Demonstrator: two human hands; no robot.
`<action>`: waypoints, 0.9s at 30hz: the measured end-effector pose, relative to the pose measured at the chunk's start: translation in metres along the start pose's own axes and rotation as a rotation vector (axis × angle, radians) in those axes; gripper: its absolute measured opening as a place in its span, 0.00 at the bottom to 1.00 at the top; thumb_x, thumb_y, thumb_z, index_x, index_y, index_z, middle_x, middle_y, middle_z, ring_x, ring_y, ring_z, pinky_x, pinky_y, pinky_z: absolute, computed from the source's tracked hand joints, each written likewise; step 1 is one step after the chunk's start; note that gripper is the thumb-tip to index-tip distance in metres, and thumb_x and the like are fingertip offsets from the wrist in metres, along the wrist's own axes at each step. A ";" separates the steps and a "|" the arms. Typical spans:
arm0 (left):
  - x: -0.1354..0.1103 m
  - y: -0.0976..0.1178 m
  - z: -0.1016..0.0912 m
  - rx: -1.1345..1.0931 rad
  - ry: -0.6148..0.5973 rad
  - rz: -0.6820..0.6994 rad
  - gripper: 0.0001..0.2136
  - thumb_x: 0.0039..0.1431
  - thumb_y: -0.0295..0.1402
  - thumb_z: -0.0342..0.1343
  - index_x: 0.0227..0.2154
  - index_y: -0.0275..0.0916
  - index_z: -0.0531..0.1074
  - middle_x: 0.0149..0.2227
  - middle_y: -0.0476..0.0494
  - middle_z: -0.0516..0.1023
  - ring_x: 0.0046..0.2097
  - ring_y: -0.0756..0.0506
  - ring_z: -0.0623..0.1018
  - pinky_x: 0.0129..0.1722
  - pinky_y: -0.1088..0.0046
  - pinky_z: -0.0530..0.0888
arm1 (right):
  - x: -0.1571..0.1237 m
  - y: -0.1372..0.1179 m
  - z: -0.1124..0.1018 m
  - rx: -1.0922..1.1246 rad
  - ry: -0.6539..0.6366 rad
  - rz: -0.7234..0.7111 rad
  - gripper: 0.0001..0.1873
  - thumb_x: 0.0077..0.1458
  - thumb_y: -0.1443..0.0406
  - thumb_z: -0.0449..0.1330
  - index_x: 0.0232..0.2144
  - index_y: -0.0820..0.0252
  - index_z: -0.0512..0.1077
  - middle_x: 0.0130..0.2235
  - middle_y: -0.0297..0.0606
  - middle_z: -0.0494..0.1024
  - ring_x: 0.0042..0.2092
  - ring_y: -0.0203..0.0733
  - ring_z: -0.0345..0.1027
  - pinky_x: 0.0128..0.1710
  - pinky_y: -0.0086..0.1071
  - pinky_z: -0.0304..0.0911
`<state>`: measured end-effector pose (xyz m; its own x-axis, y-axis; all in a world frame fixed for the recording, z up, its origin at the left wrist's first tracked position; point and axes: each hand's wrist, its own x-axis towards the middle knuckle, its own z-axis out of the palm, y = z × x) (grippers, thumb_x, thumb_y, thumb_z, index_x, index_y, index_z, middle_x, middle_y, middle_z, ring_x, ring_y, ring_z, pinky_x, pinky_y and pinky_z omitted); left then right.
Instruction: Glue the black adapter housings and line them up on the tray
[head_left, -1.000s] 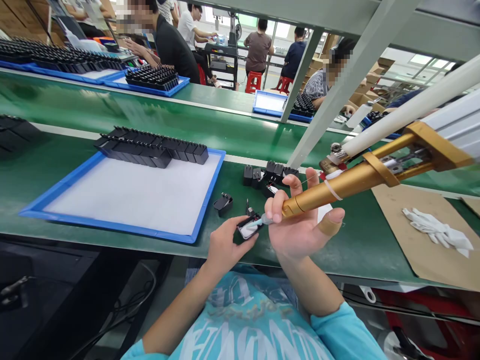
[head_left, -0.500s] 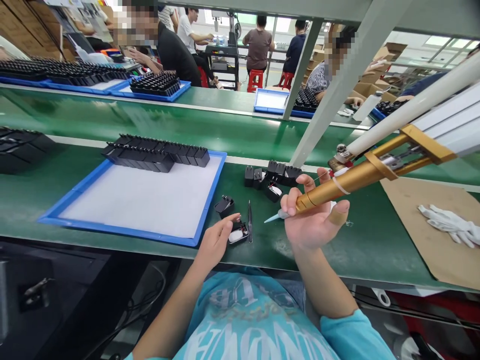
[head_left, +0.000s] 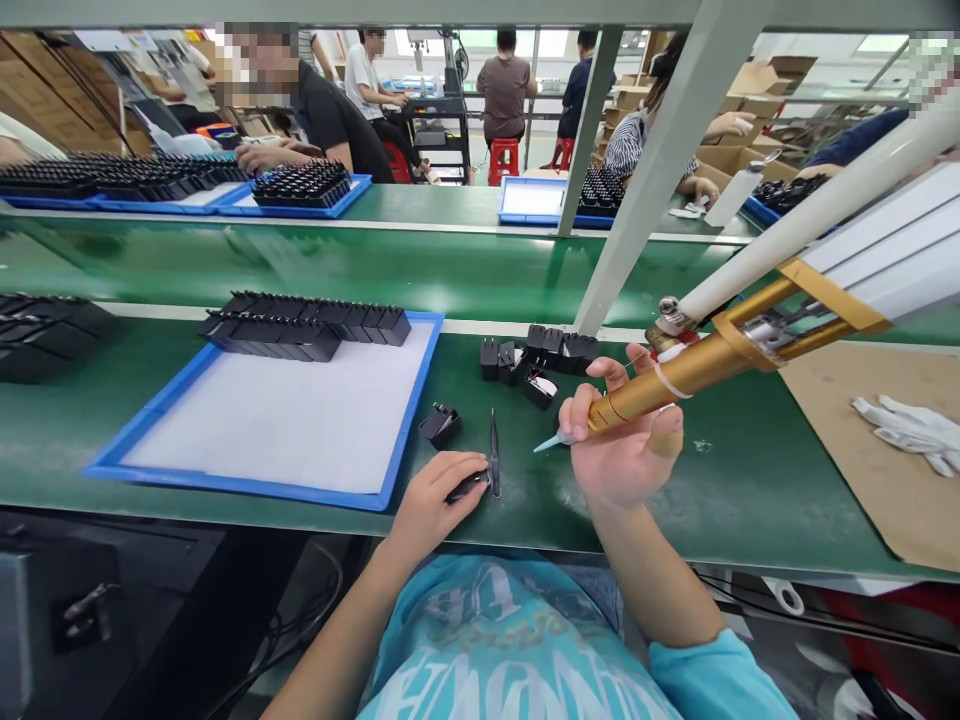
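Note:
My left hand (head_left: 435, 492) is closed over a small black charger housing (head_left: 466, 487), which shows only partly under the fingers. Right beside the fingertips lies a pair of dark tweezers (head_left: 494, 455), pointing away from me. A second black charger housing (head_left: 441, 426) with plug pins sits just beyond the hand. My right hand (head_left: 622, 450) grips a gold glue dispenser (head_left: 637, 393) near its front end, thumb held apart. Its pale blue nozzle (head_left: 551, 441) points left and down over the bench, apart from the housing.
A blue-rimmed tray (head_left: 409, 400) at the left holds rows of black chargers (head_left: 300, 325). Several more chargers (head_left: 559, 345) stand behind my hands. At the right, white gloves (head_left: 911, 425) lie on cardboard (head_left: 832, 430). A slanted grey post (head_left: 637, 190) rises behind the bench. Co-workers sit beyond.
My left hand has closed over the housing, which was in plain view with its white part showing. My right hand and the dispenser have stayed almost in place; the camera view has shifted slightly.

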<state>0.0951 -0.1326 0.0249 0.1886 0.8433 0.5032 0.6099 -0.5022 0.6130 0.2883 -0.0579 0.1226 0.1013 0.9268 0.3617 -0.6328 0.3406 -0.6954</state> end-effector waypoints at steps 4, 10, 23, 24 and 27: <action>0.000 0.003 0.007 0.097 -0.028 -0.025 0.07 0.63 0.27 0.54 0.42 0.41 0.71 0.46 0.45 0.79 0.43 0.46 0.75 0.44 0.68 0.75 | 0.001 0.000 -0.002 0.011 0.003 0.004 0.22 0.53 0.47 0.55 0.47 0.47 0.68 0.40 0.32 0.70 0.19 0.29 0.60 0.18 0.32 0.58; -0.006 0.012 0.012 0.564 -0.209 -0.041 0.12 0.64 0.36 0.53 0.49 0.43 0.69 0.52 0.41 0.75 0.41 0.42 0.76 0.37 0.65 0.74 | 0.000 -0.002 -0.006 0.029 -0.013 0.011 0.21 0.54 0.48 0.55 0.47 0.48 0.68 0.40 0.32 0.70 0.19 0.29 0.61 0.19 0.32 0.58; 0.006 0.022 -0.005 -1.197 0.041 -0.867 0.20 0.61 0.51 0.50 0.50 0.47 0.60 0.28 0.50 0.69 0.25 0.50 0.71 0.17 0.80 0.65 | 0.002 -0.001 -0.015 0.014 0.004 -0.034 0.19 0.52 0.54 0.59 0.47 0.46 0.65 0.47 0.34 0.71 0.22 0.30 0.64 0.22 0.33 0.61; 0.008 0.024 -0.006 -1.287 0.076 -0.865 0.21 0.59 0.52 0.52 0.50 0.47 0.61 0.28 0.50 0.69 0.24 0.51 0.70 0.16 0.81 0.63 | 0.002 -0.001 -0.016 0.010 0.013 -0.033 0.19 0.52 0.54 0.59 0.47 0.46 0.65 0.47 0.34 0.71 0.22 0.30 0.64 0.22 0.33 0.61; 0.009 0.024 -0.009 -1.347 0.114 -0.838 0.22 0.56 0.53 0.54 0.48 0.47 0.63 0.28 0.48 0.68 0.23 0.51 0.67 0.14 0.81 0.62 | 0.003 -0.003 -0.016 -0.007 0.037 -0.017 0.18 0.51 0.54 0.60 0.46 0.46 0.66 0.46 0.33 0.71 0.22 0.31 0.63 0.23 0.33 0.60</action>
<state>0.1050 -0.1387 0.0496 0.0699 0.9691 -0.2365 -0.6024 0.2300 0.7643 0.3029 -0.0531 0.1154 0.1399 0.9261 0.3505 -0.6250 0.3571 -0.6941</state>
